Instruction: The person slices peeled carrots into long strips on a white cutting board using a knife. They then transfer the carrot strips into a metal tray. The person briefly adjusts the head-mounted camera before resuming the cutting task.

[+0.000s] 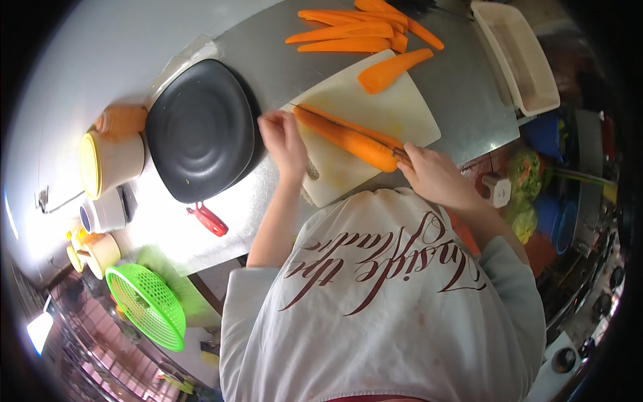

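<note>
A peeled carrot (344, 143) lies slanting across the white cutting board (326, 188). Along its length runs a knife blade (346, 124), with a strip of orange showing on either side. My right hand (432, 173) grips the knife handle (401, 155) at the carrot's thick end. By the thin end, my left hand (284, 140) is blurred, its fingers curled in and nothing visible in them. A halved carrot (387, 73) rests over the board's far edge. Several more carrot pieces (346, 32) are heaped on the metal table (271, 55) beyond.
Left of the board sits a black square plate (201, 130), with a red-handled peeler (211, 221) below it. Lidded tubs (118, 161) line the wall. A green colander (145, 306) is at lower left. On the right is a beige rectangular tray (520, 60).
</note>
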Motion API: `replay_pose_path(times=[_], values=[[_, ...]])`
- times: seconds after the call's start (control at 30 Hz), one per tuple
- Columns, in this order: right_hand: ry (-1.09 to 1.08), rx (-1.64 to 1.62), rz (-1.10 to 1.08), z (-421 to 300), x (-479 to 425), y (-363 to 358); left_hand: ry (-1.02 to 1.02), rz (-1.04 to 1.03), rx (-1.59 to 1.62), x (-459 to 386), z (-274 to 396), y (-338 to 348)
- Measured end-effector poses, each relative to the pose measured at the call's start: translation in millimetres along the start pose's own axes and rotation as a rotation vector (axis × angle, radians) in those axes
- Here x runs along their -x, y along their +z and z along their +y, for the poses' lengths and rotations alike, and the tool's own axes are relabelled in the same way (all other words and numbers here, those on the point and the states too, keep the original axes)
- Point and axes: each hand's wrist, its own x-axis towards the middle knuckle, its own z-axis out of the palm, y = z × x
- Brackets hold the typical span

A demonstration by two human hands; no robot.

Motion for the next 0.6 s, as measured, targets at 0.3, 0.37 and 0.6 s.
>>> replay_pose_path(times=[0.3, 0.37, 0.6], values=[[-0.004, 0.054, -0.170, -20, -17, -7, -0.484, -0.240, 0.230, 49, 17, 26], [-0.024, 0.085, -0.171, -20, -20, -11, -0.491, -0.271, 0.252, 50, 8, 29], [-0.009, 0.142, -0.263, -36, -15, -55, -0.564, -0.335, 0.282, 45, 10, 25]])
